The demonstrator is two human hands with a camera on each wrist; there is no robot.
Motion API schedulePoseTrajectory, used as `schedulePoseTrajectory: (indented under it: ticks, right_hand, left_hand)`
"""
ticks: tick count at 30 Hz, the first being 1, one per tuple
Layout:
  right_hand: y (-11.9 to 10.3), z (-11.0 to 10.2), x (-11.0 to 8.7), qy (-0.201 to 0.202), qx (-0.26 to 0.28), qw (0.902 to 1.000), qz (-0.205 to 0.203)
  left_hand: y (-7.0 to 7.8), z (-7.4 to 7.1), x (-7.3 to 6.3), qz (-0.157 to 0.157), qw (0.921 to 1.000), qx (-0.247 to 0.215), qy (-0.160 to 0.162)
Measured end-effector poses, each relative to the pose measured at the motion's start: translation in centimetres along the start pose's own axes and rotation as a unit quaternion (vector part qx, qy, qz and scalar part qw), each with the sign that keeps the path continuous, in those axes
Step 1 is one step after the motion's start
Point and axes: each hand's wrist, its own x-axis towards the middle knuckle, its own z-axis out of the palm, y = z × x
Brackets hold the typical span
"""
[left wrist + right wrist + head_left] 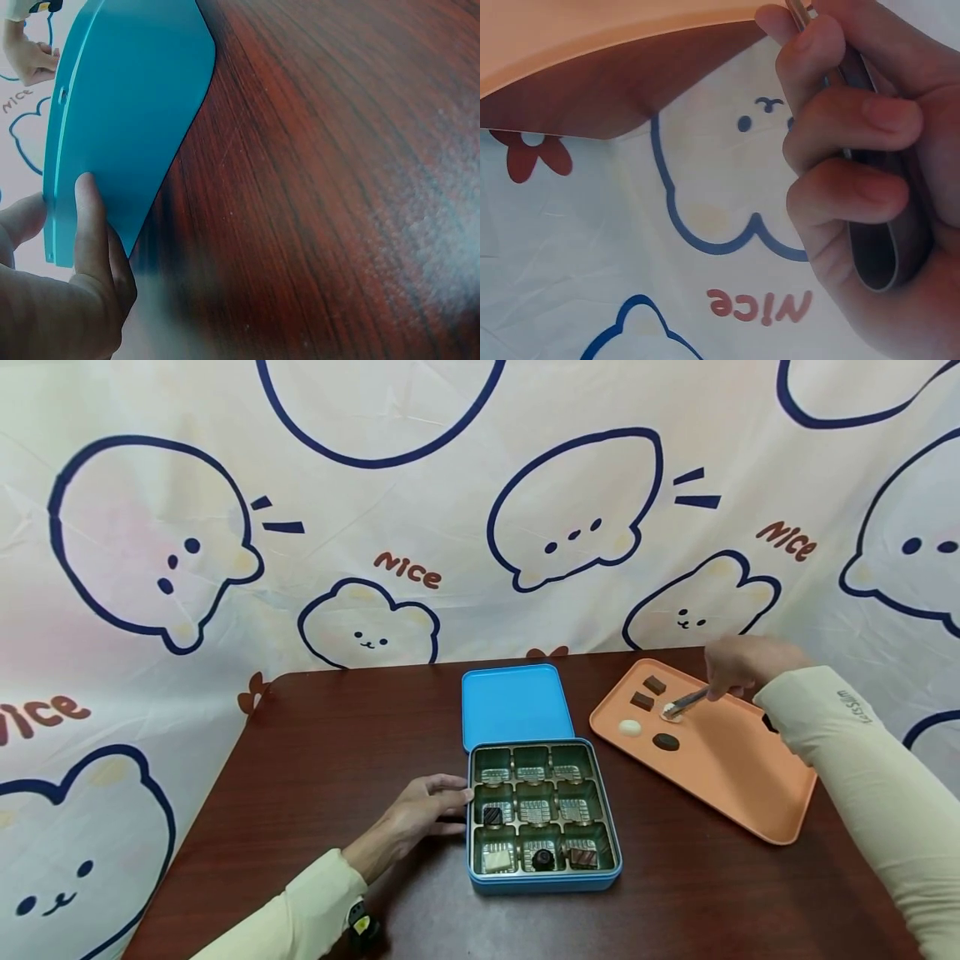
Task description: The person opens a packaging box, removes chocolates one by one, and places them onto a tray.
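My right hand (750, 662) holds metal tongs (692, 698), fingers curled round them; their bent end shows against the palm in the right wrist view. The tong tips are at a whitish chocolate (670, 712) on the orange tray (742, 760). My left hand (426, 810) rests against the left side of a blue tin (540, 882), fingers extended along its wall and thumb near the rim. In the tin's gold compartments sit a dark chocolate (492, 816), a white chocolate (497, 860), a dark round chocolate (543, 859) and a striped brown chocolate (582, 857).
Behind the tin lies its blue lid (517, 703). Elsewhere on the tray are two brown square chocolates, one of them here (655, 685), a white oval chocolate (630, 727) and a dark oval chocolate (665, 742). A printed cloth (465, 527) hangs behind the brown table (360, 735).
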Motion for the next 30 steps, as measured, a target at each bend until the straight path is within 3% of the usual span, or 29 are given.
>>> schedulePoseTrajectory:
  ticks: [12,18,22,30]
  right_hand:
    - [0.3,-0.1,0.3,-0.006,0.011,0.9996,0.024]
    - [-1.1,-1.3,-0.3,0.004,-0.001,0.9999,0.016]
    - [-4.3,-2.1,-1.2,0.036,-0.039,0.9979,-0.036]
    - [-14.4,-1.2,-2.9,0.069,-0.08,0.9797,-0.17]
  left_hand:
    - [-0.1,-0.1,0.1,0.0,1.0,-0.003,0.0]
    - [-0.2,-0.1,0.2,0.0,1.0,-0.005,0.0]
    - [-0.2,-0.1,0.2,0.0,1.0,-0.005,0.003]
    - [-0.1,0.0,0.1,0.0,1.0,-0.003,0.002]
